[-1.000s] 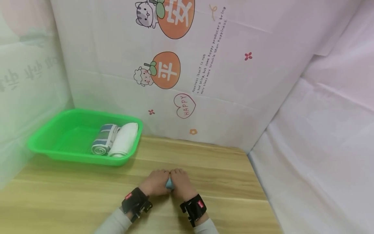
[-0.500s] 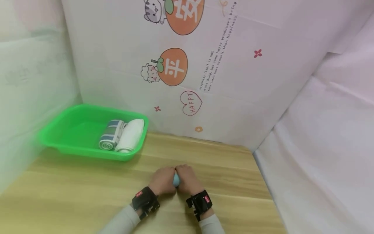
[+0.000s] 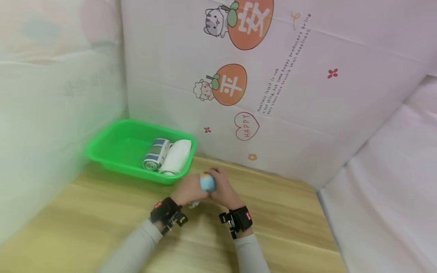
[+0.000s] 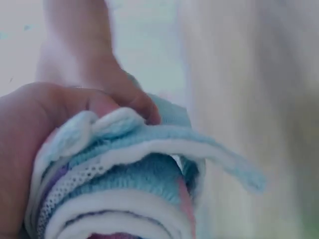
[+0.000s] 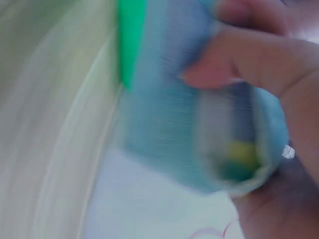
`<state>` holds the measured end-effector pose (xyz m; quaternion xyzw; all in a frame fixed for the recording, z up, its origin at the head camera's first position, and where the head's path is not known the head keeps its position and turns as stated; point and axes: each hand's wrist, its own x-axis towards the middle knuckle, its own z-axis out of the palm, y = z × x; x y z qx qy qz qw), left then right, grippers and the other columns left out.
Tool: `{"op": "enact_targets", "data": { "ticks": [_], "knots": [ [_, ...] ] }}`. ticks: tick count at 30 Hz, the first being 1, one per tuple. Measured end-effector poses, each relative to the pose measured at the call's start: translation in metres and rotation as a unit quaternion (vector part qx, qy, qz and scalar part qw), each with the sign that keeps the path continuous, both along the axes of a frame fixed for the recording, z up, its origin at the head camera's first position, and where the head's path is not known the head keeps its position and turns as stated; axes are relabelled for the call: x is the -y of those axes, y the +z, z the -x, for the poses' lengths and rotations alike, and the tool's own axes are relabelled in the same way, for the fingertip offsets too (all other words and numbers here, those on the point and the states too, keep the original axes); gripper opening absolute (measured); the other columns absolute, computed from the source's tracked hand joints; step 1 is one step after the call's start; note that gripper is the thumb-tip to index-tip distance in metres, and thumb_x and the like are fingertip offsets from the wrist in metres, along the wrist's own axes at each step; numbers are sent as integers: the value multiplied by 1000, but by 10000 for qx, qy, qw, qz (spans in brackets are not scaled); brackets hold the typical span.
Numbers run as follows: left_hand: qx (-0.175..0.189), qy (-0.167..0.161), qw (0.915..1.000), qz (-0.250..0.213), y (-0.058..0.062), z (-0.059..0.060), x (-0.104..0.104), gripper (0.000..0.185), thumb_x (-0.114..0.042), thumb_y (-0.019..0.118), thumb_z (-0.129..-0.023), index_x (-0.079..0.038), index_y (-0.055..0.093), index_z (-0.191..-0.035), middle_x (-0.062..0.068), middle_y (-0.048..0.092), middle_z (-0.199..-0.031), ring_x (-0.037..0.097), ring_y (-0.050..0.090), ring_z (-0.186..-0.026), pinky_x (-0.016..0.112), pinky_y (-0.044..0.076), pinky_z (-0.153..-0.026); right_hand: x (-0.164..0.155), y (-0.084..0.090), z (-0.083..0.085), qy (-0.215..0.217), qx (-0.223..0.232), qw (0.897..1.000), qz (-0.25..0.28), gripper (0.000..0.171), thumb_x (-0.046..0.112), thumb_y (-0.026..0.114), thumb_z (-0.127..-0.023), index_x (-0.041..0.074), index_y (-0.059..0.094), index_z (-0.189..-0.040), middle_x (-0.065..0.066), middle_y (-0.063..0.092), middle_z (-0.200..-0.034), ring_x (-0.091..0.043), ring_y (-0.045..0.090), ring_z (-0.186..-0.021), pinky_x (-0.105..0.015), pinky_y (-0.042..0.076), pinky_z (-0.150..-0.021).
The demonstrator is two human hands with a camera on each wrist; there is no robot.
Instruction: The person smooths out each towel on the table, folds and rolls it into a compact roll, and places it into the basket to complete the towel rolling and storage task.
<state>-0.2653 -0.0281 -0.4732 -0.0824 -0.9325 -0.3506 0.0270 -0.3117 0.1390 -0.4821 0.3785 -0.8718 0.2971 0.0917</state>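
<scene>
A light blue rolled towel (image 3: 207,183) is held between both hands, raised over the wooden table in the head view. My left hand (image 3: 188,189) grips its left side and my right hand (image 3: 222,189) grips its right. In the left wrist view the end of the rolled towel (image 4: 119,164) shows white-edged layers, with a loose strip sticking out to the right. The right wrist view has thumb and fingers pinching the towel (image 5: 159,114), and grey and yellow colours show inside its open end. Much of the towel is covered by the hands.
Left of the hands, a green plastic basket (image 3: 126,168) stands on the table (image 3: 205,242) by the back wall. Inside it lie a striped rolled towel (image 3: 157,154) and a white rolled towel (image 3: 176,156), side by side. White printed sheets hang around the table.
Both hands have lifted the blue towel up and moved toward the basket. The head view has turned left, so the basket appears further right. More of the towel shows between the hands.
</scene>
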Motion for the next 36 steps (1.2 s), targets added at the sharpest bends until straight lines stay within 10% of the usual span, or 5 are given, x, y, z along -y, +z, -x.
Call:
{"op": "enact_targets", "data": {
  "ticks": [6, 15, 22, 36],
  "knots": [
    [351, 409, 9982, -254, 48, 13, 49, 39, -40, 80, -79, -9, 60, -91, 6, 65, -75, 19, 62, -54, 28, 52, -44, 27, 19, 13, -177, 31, 9980, 614, 80, 2, 79, -83, 10, 38, -152, -20, 42, -145, -35, 43, -131, -50, 50, -103],
    [361, 975, 9915, -788, 75, 38, 145, 50, -32, 76, -87, 6, 57, -115, 22, 67, -98, 27, 66, -73, 35, 59, -59, 74, 6, 17, -884, 624, 9940, 172, 53, 20, 68, -94, -1, 52, -140, -24, 41, -145, -37, 37, -136, -50, 44, -107],
    [645, 1480, 9861, -390, 59, 61, 189, 52, -32, 74, -85, 9, 57, -113, 21, 66, -94, 26, 64, -70, 31, 54, -55, 83, -16, -10, -1319, 883, 9858, 553, 35, 7, 64, -92, -11, 60, -123, -28, 41, -138, -38, 36, -132, -47, 46, -103],
    [1558, 1702, 9730, -48, 15, 80, 208, 60, -32, 72, -84, 12, 55, -121, 26, 62, -108, 35, 60, -91, 37, 53, -70, 66, -19, -36, -1479, 658, 9852, 559, 32, 5, 63, -89, -13, 65, -115, -23, 46, -136, -36, 41, -130, -44, 50, -101]
  ]
}}
